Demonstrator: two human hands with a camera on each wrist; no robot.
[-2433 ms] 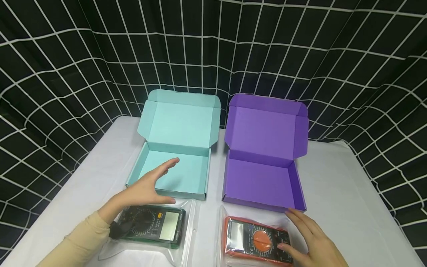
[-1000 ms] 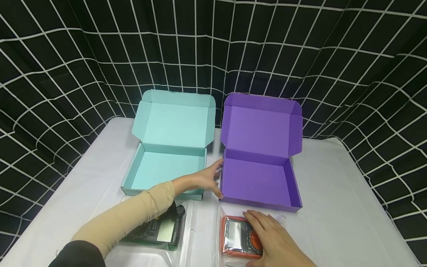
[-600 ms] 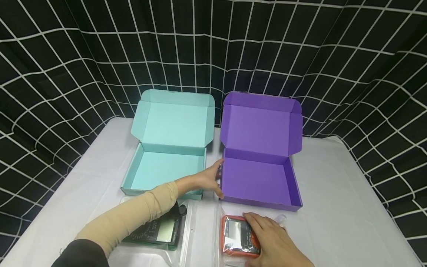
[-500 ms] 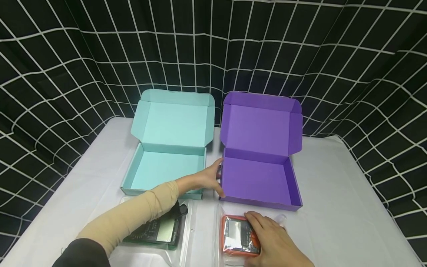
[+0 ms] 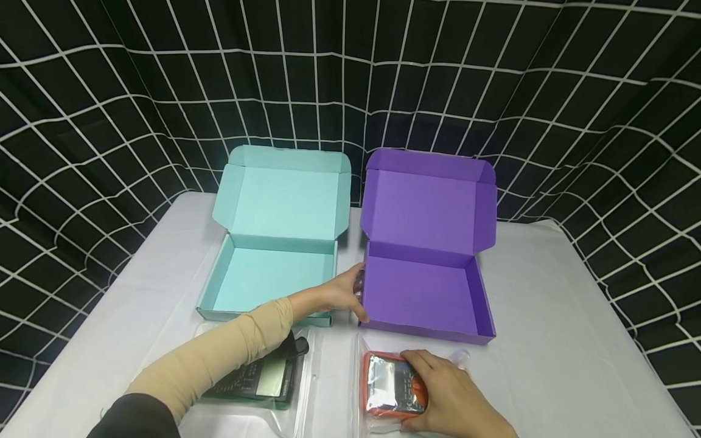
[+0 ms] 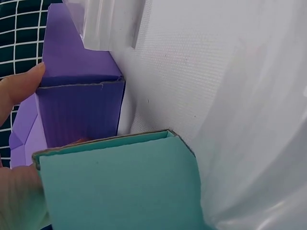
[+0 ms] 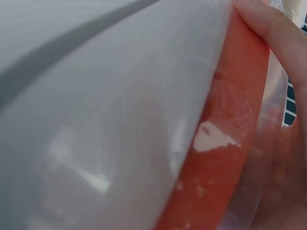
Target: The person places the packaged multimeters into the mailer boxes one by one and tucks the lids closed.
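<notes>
Across the narrow gap between the boxes reaches my left hand [image 5: 339, 295], its thumb at the front left rim of the open purple box [image 5: 427, 331] and its other fingers along that box's outer left wall. In the left wrist view the thumb [image 6: 29, 82] shows at the purple rim, the other fingers mostly hidden behind the teal box [image 6: 120, 187]. My right hand [image 5: 451, 392] grips an orange-edged multimeter [image 5: 383, 384] in a clear plastic bag, fingers over its far side and thumb at its near side. The hand covers much of the dial.
The teal box [image 5: 205, 314] stands open left of the purple one. Under my left forearm lies a green-edged multimeter [image 5: 271, 378] in another clear bag. White cloth [image 5: 558, 340] covers the table; a black curtain [image 5: 306, 79] with white grid lines hangs behind.
Over the whole span, my left hand moved right from above the teal box to the purple box's left side. My right hand went from the bagged multimeter's right end to gripping it across.
</notes>
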